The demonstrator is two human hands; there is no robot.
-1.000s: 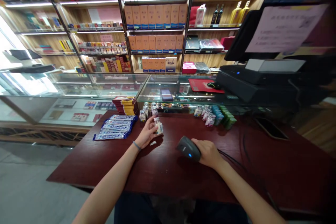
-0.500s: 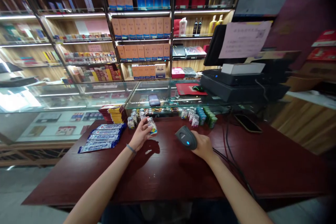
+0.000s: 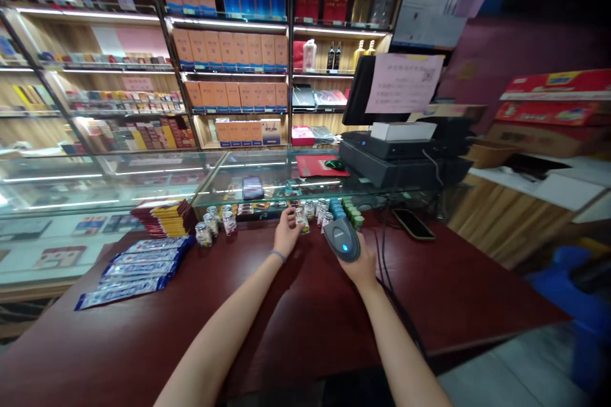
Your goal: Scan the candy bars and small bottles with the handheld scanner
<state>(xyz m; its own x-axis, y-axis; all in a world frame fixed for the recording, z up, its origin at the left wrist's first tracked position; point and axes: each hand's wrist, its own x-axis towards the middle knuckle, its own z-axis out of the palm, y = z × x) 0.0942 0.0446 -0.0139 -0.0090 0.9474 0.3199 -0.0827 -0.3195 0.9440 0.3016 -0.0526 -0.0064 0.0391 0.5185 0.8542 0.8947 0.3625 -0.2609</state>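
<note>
My left hand point(image 3: 287, 235) reaches over the counter, its fingers curled at the side of a small white jar point(image 3: 301, 221) with a colourful label. That jar stands upright or nearly so, beside other small white jars point(image 3: 327, 221). Gripped in my right hand point(image 3: 361, 265) is a dark grey barcode scanner point(image 3: 342, 240) with a blue light, held above the counter and partly covering the jars behind it. Blue containers point(image 3: 337, 208) and green containers point(image 3: 353, 213) stand in rows there. Further left is another group of white jars point(image 3: 204, 234).
Blue-and-silver sachets point(image 3: 136, 267) lie fanned at the left, near a stack of red and yellow packets point(image 3: 165, 217). A phone point(image 3: 413, 224) and black cables point(image 3: 386, 280) are at the right. Behind are a glass display case point(image 3: 267, 168) and a monitor point(image 3: 358, 92).
My left hand has carried the white jar rightward and down to the right-hand group of jars. The scanner remains in my right hand, now closer to the left hand. The view has turned right.
</note>
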